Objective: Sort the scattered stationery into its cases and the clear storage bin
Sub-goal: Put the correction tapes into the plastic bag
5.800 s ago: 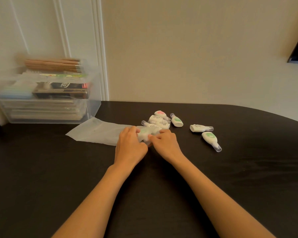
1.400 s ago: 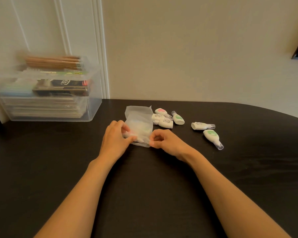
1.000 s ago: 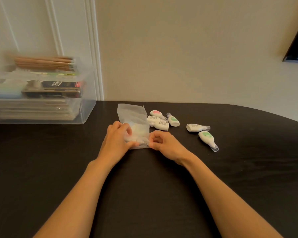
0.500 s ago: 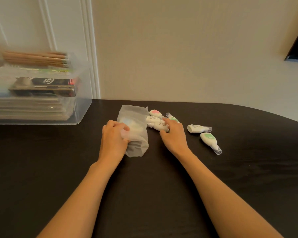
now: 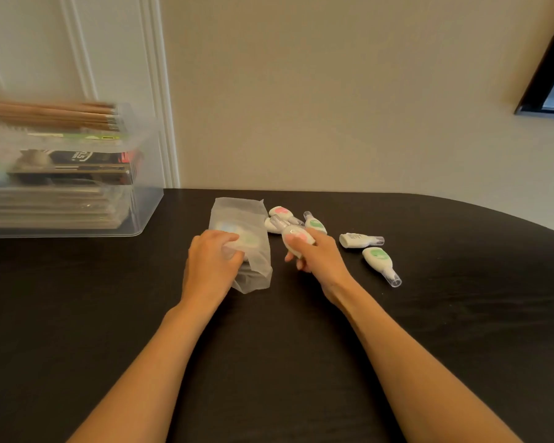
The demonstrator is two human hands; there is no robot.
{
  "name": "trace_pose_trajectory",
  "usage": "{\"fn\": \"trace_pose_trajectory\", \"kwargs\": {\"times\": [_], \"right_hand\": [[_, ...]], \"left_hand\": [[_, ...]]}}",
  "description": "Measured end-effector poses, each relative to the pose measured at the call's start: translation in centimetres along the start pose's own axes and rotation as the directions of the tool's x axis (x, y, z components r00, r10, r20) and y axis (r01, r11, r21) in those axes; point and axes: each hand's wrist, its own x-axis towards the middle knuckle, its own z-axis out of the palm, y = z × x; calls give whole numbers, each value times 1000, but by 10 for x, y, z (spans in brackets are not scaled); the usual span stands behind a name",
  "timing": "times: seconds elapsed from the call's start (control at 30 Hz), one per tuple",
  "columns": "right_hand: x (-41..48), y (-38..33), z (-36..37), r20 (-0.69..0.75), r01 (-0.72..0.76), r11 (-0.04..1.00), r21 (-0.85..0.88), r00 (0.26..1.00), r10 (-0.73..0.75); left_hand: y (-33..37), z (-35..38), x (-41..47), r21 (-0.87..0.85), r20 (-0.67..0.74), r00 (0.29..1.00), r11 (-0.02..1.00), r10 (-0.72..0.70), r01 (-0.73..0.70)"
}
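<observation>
While I worked: my left hand (image 5: pixel 210 263) gripped the frosted plastic pouch (image 5: pixel 242 244) against the black table (image 5: pixel 269 362), fingers curled over its middle, where at least one dispenser showed faintly through the film.
Right hand: my right hand (image 5: pixel 317 259) grasped a pink-labelled correction tape dispenser (image 5: pixel 296 238), thumb on its label, the clear cap pointing away from me.
Where it was: just right of the pouch and lifted off the table, by my reckoning.
Loose ones: beyond my right fingertips lay another pink dispenser (image 5: pixel 282 212) and a green one (image 5: pixel 314 224), with what looked like a further one part-hidden beneath; to my right lay a white one (image 5: pixel 359 240) label-down and a second green one (image 5: pixel 379 262).
Handling: I judged each dispenser light, hard-shelled and smooth, likely to slip; best taken across the fat body, not by the clear cap, which might pull off.
Pouch: thin, limp and crinkly, it would not stay open unaided, so I judged one hand had to hold its mouth.
Bin: well off to my left stood the clear storage bin (image 5: pixel 141 206), already stacked, with pencils (image 5: pixel 55 115) on top.
</observation>
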Motion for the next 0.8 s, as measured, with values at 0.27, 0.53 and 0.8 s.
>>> {"fn": "trace_pose_trajectory", "kwargs": {"times": [0.27, 0.53, 0.8], "right_hand": [[-36, -11, 13, 250, 197, 968, -155, 956, -154], [-49, -10, 39, 72, 373, 849, -374, 924, -375], [-44, -8, 48, 95, 276, 890, -362, 961, -259]], "left_hand": [[-11, -13, -7, -79, -46, 994, 992, -98, 95], [-7, -19, -15, -38, -152, 988, 999, -15, 9], [3, -18, -18, -98, -121, 983, 984, 136, -149]]}}
